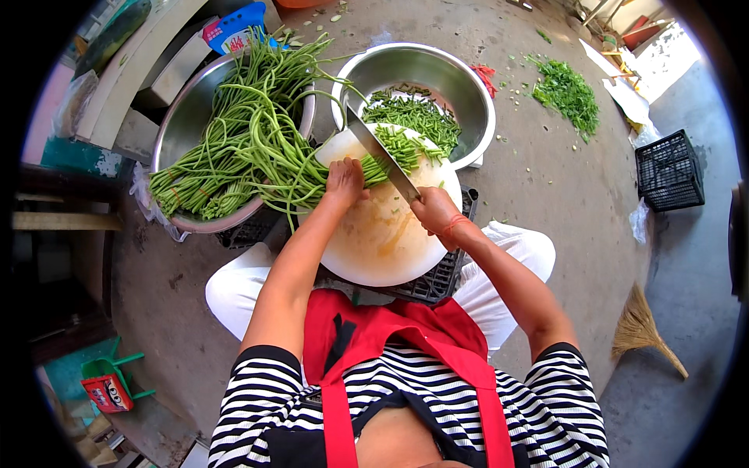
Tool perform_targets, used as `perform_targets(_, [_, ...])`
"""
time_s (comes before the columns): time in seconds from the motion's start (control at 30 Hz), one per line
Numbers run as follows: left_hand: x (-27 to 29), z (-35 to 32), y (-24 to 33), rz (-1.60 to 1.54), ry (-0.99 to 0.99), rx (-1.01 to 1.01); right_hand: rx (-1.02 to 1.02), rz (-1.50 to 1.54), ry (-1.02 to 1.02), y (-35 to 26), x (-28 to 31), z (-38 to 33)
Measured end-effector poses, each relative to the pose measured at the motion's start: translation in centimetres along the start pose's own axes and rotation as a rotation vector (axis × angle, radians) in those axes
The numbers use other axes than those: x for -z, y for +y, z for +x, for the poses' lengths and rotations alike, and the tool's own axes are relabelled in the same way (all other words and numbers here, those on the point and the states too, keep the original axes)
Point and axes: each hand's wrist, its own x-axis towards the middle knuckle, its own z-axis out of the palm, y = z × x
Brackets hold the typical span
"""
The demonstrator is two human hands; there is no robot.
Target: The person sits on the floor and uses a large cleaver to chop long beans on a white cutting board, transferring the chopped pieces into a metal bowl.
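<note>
two hands [346,181] [434,210]: left grip on long beans [374,168], right grip around knife [380,152]

Bright, even daylight; soft shadows. Glare on steel bowl [469,93] rim. Fisheye bends edges; black vignette surrounds the sharp centre.

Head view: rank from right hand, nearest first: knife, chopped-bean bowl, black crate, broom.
1. Knife: held in the right hand, over the cutting board.
2. Chopped-bean bowl: ahead, just beyond the board.
3. Black crate and broom, both far right: too close to call.
</note>
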Motion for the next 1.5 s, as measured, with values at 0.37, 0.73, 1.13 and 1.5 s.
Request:
perform_targets(0.37, [-3.1, 0.5, -0.9, 0.155, 0.227, 0.007, -0.081, -0.324, -0.1, 1.2, -3.2, 5.1])
perform_targets(0.73, [-2.4, 0.0, -1.2, 0.163, 0.131, 0.059, -0.057, -0.149, -0.123, 2.5, -0.9, 5.9])
perform_targets(1.13, [-1.0, 7.7, 5.6, 0.047, 0.111, 0.361, 0.282, -0.519, 0.155, 3.8, 9.0, 12.6])
perform_targets(1.5, [8.0, 6.8, 4.3, 0.067, -0.331, 0.004, 0.293, -0.378, 0.205, 3.3, 8.1, 3.4])
